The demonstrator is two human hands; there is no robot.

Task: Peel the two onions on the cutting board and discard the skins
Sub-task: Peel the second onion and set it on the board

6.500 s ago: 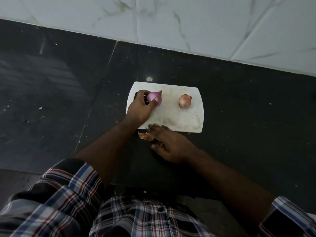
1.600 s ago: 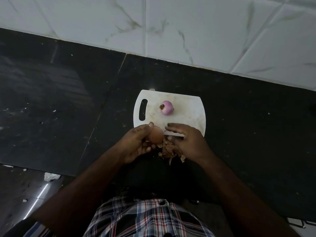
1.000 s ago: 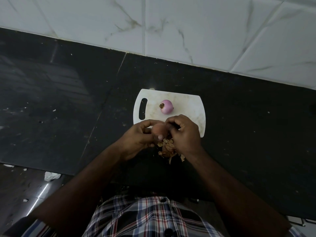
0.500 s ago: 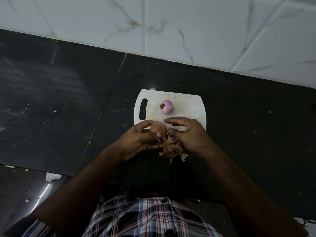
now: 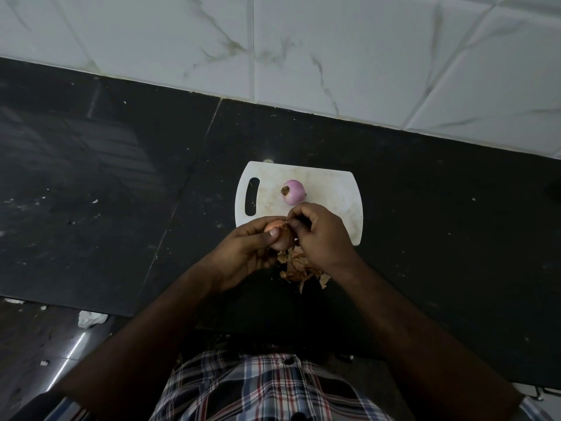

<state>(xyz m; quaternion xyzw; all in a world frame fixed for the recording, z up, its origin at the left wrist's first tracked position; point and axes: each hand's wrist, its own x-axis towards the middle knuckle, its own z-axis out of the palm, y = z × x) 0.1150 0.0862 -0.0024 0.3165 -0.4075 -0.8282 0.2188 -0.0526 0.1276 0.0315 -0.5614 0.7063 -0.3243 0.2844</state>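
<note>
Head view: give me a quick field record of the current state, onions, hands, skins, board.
peeled onion: pink, bare, resting on the cutting board
second onion: brown skin partly on, held above the board's near edge
left hand: gripping second onion
right hand: fingertips pinching skin at the second onion's top
skins: loose pile on the black counter, below the hands
task status: one peeled, one in progress, skins not discarded

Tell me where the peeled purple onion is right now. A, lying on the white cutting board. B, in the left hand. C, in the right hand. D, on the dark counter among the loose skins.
A: the purple onion lies alone on the white cutting board, beyond both hands, while the left hand holds the brown-skinned onion.
</note>
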